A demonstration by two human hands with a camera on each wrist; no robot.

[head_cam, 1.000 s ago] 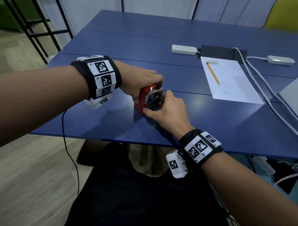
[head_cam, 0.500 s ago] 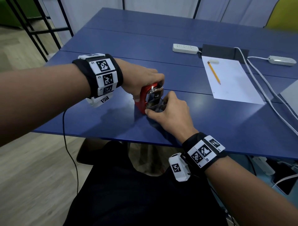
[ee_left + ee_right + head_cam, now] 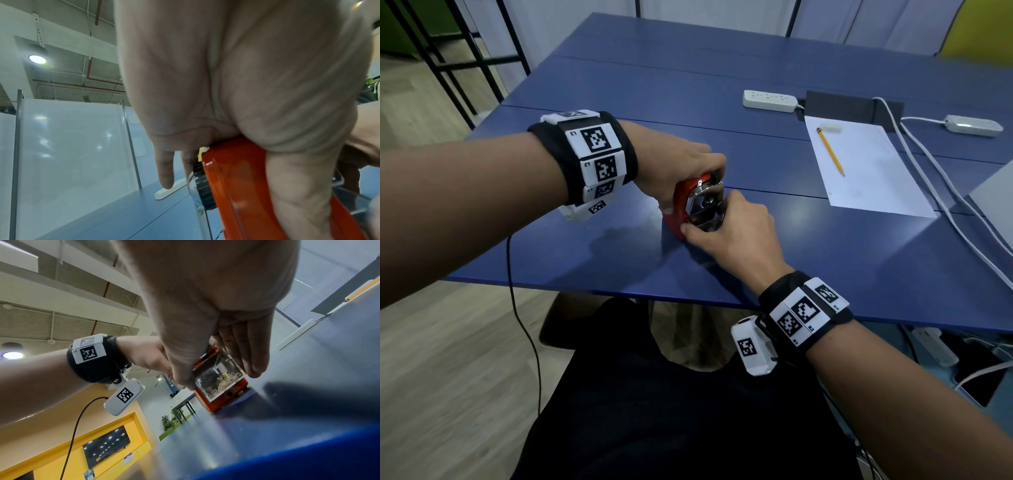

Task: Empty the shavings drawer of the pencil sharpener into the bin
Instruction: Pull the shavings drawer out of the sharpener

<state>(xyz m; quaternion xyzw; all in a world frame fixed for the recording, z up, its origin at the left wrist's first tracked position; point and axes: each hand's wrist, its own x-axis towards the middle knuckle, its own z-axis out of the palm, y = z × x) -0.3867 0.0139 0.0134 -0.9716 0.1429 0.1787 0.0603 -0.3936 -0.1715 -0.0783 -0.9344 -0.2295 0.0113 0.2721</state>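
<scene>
Your left hand (image 3: 674, 171) grips the red pencil sharpener (image 3: 683, 202) on the blue table (image 3: 825, 260). Your right hand (image 3: 736, 233) pinches its clear shavings drawer (image 3: 219, 379) between thumb and fingers.

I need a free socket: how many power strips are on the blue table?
2. One power strip lies at the far edge, left of the paper; the second power strip lies farther right. Others may be out of view.

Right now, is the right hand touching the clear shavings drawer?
Touching: the right wrist view shows the right hand pinching the clear shavings drawer between thumb and fingers.
</scene>
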